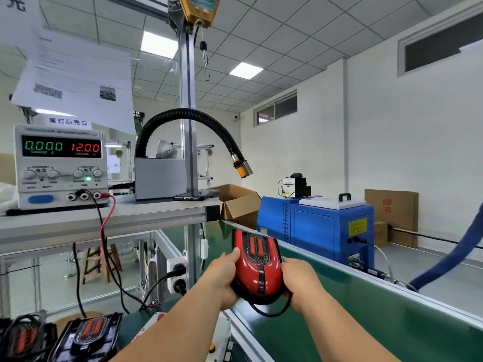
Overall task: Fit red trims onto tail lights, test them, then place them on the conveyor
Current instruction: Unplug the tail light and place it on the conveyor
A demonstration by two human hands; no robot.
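A tail light (257,267) with a glossy red trim and two orange lenses is held between both hands, just above the green conveyor belt (366,317). My left hand (224,276) grips its left side, thumb on the red trim. My right hand (300,282) grips its right side. A black wire hangs in a loop below the light. Tail lights without red trim (88,333) lie at the bottom left.
A power supply (61,165) reading 0.000 and 12.00 stands on the shelf at left, with red and black leads hanging down. A blue machine (316,228) and cardboard boxes (240,202) stand beyond the conveyor. A black flexible hose (193,116) arches over the shelf.
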